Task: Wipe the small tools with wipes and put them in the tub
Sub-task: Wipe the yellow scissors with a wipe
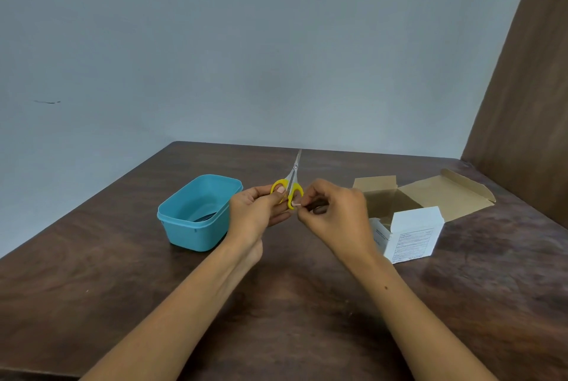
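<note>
My left hand (pixel 256 211) grips a pair of small scissors (pixel 292 179) by the yellow handles, blades shut and pointing up and away. My right hand (pixel 333 216) pinches a small white wipe (pixel 297 204) against the right handle loop. Both hands hover above the middle of the brown table. To their left stands the open blue tub (pixel 184 231), with something dark lying in its bottom.
An open white cardboard box (pixel 412 234) with its brown flaps spread sits at the right of the wooden table (pixel 123 288). A grey wall rises behind the table, and a brown panel (pixel 522 103) stands at the far right.
</note>
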Action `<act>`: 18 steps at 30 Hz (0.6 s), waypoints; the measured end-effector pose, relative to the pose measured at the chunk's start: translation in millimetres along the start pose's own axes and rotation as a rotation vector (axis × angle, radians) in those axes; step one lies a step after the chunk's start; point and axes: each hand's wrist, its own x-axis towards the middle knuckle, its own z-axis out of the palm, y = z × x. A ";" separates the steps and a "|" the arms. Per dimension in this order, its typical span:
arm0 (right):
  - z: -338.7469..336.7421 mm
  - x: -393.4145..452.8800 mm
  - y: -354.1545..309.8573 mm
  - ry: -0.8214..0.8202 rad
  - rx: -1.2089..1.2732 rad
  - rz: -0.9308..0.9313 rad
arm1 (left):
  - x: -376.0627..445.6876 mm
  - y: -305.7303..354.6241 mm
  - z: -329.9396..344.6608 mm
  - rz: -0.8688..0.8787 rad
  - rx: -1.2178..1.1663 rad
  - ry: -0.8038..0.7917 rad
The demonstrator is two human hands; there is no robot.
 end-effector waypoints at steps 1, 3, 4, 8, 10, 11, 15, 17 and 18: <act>-1.0 -0.1 -0.2 0.036 -0.011 -0.016 | 0.3 0.7 -0.2 -0.012 -0.015 0.000; -1.0 -1.0 -1.2 0.058 -0.008 -0.051 | 1.6 1.5 -0.8 -0.035 -0.030 0.003; -0.3 -1.5 -1.8 0.046 -0.010 -0.073 | 2.0 1.6 -0.8 -0.042 -0.027 0.004; 6.0 -2.5 -0.7 -0.092 -0.090 -0.128 | 2.5 -1.1 0.2 -0.052 -0.001 0.017; 7.9 -1.6 0.9 -0.150 -0.112 -0.136 | 2.4 -2.3 0.4 -0.052 0.002 0.025; 7.7 -0.9 1.6 -0.164 -0.119 -0.138 | 2.4 -2.8 0.5 -0.056 0.002 0.025; -0.1 -0.6 -0.7 -0.187 -0.165 -0.154 | 2.4 -4.9 1.3 -0.077 -0.002 0.005; -3.3 -1.1 -1.1 -0.169 -0.187 -0.146 | 4.6 -4.1 -0.3 -0.069 -0.027 -0.002; -4.0 -1.0 -0.5 -0.124 -0.181 -0.121 | 6.4 -3.5 -1.7 -0.064 -0.039 -0.001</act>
